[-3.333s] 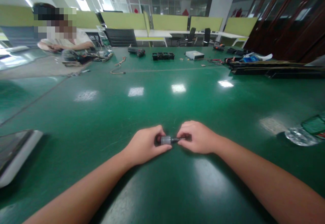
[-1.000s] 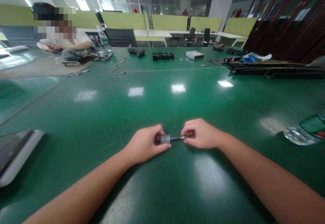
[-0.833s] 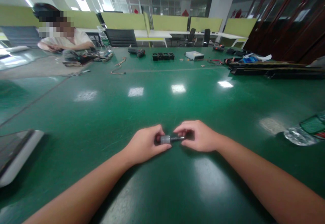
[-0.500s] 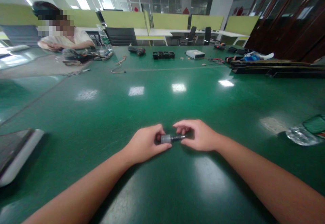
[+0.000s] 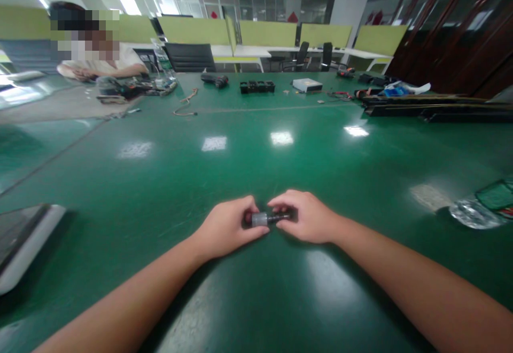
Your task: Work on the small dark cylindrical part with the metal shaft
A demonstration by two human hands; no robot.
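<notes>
A small grey cylinder with a thin dark ridged shaft lies level between my two hands, low over the green table. My left hand is curled round its thick grey end, with the thumb along the near side. Fingers hide part of that end. My right hand curves around the shaft from the right. Its thumb and forefinger stand apart on either side, and the palm lies past the shaft's tip. I see no plain contact there.
A grey-edged flat device lies at the left. Clear plastic packaging sits at the right. Along the far side are a black block, a white box, a cable and long dark strips. A person sits far left.
My right hand has moved left along the shaft, so its fingers now surround the tip and come nearer to my left hand. My left hand has hardly moved.
</notes>
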